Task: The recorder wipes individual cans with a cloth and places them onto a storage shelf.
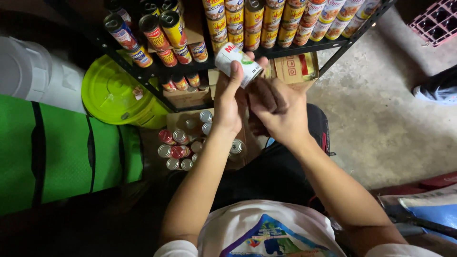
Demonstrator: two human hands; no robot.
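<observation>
The white can (pixel 238 64) sits tilted in front of the dark metal shelf (pixel 304 47), raised over an open carton of cans (pixel 190 143), likely so its side can be wiped. The left hand (pixel 229 102) clamps it, thumb up its side. The right hand (pixel 281 116) presses a brown cloth (pixel 264 95) under it, fingers closed on the cloth. The cloth hides the can's base; the right fingertips are hidden too.

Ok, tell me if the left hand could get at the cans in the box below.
Probably not as it stands: the left hand grips a white can. Otherwise the cans in the box lie uncovered just beneath it.
</observation>
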